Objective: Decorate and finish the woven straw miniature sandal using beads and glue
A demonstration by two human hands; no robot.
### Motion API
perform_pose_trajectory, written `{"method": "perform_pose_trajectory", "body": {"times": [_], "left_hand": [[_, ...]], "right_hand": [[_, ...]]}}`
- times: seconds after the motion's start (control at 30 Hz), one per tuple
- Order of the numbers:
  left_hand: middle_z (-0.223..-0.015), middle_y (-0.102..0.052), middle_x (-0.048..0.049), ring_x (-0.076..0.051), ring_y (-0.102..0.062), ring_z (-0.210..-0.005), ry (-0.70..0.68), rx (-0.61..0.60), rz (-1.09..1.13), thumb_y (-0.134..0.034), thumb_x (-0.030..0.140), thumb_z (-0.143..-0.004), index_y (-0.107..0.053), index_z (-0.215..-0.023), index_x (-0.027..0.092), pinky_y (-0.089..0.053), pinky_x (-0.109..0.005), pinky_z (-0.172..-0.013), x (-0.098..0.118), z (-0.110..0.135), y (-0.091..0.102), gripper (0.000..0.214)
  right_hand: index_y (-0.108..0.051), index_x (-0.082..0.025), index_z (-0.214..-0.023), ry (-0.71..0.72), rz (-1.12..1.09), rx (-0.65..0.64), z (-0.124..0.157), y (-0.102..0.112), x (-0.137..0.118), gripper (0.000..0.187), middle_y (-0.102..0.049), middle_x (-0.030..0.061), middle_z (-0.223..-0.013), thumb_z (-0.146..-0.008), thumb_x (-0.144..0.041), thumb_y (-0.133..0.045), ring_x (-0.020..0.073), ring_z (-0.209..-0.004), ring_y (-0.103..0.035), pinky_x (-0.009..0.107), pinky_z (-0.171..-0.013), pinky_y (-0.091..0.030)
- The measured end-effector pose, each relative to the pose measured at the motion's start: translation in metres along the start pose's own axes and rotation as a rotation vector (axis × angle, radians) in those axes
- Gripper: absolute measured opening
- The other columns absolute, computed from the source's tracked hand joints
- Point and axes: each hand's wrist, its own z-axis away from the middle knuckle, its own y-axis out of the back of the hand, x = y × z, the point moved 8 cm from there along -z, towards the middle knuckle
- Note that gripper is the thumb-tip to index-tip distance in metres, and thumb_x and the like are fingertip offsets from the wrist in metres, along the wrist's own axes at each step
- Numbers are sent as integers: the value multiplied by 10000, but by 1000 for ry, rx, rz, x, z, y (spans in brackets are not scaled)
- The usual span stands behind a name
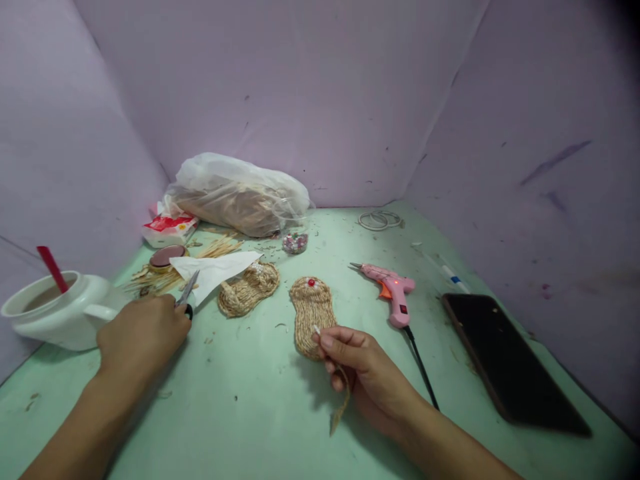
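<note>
My left hand [145,327] is closed around the dark handle of a pair of scissors [188,291], whose metal blades point away over a white paper sheet [210,273]. My right hand [363,367] pinches the near end of a small woven straw slipper [311,313] with a red bead on its strap. A small white bit shows at the thumb tip; I cannot make out what it is. A loose straw strand [341,407] hangs below these fingers. Another woven slipper [249,291] with white beads lies to the left, partly under the paper.
A pink glue gun [393,287], its light on, and a dark phone [510,360] lie to the right. A white pot [55,313] with a red stick stands left. Behind are a plastic bag [240,197], a bead pack [295,243] and white rings [380,220].
</note>
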Motion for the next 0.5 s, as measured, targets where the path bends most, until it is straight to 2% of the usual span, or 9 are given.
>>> {"method": "perform_pose_trajectory", "body": {"times": [0.03,0.1,0.17,0.23,0.3,0.37,0.5], "left_hand": [[-598,-563,21,-133,-542,-579,39,61,52,-446,304,-777,-636,-660,170,-226,-189,-430,4,0,11,260],[-758,-640,22,-153,-574,-684,51,99,295,-507,304,-747,-645,-809,201,-335,-206,-496,20,-1,29,183],[-767,-675,14,-153,-591,-699,-29,-40,623,-551,305,-735,-645,-765,201,-423,-231,-601,50,-3,37,143],[-730,-689,12,-163,-605,-694,-129,-243,801,-567,310,-719,-652,-699,206,-443,-242,-636,85,-3,41,137],[-707,-690,14,-162,-605,-681,-232,-390,887,-562,288,-721,-661,-679,204,-445,-246,-647,116,-2,46,136],[-730,-697,8,-161,-607,-710,-284,-498,935,-546,242,-726,-668,-699,193,-443,-244,-672,138,0,46,135],[-743,-705,2,-150,-607,-723,-300,-692,1032,-548,211,-717,-689,-737,172,-438,-226,-676,163,7,33,148]], "right_hand": [[-660,-93,-701,-7,0,8,0,0,0,255,-544,-20,-552,-550,-252,-789,38,-430,-437,130,-344,-346],[-664,-99,-748,-13,-4,12,0,1,0,272,-543,-26,-548,-548,-236,-786,36,-423,-427,132,-345,-346],[-654,-101,-734,-8,0,-3,-1,0,-1,232,-534,-28,-549,-574,-230,-762,33,-416,-406,133,-342,-344],[-629,-102,-674,4,8,-29,-1,-1,-2,171,-512,-31,-541,-608,-225,-727,30,-408,-376,131,-337,-342],[-599,-110,-633,-2,3,-61,-2,-2,-3,149,-486,-36,-533,-633,-220,-699,30,-403,-353,130,-330,-338],[-572,-117,-606,-21,-5,-91,-2,-3,-2,158,-467,-39,-533,-660,-225,-674,31,-399,-343,129,-325,-337],[-550,-121,-580,-46,-31,-121,-5,-3,-1,173,-456,-37,-528,-688,-222,-638,33,-392,-348,130,-318,-346]]}}
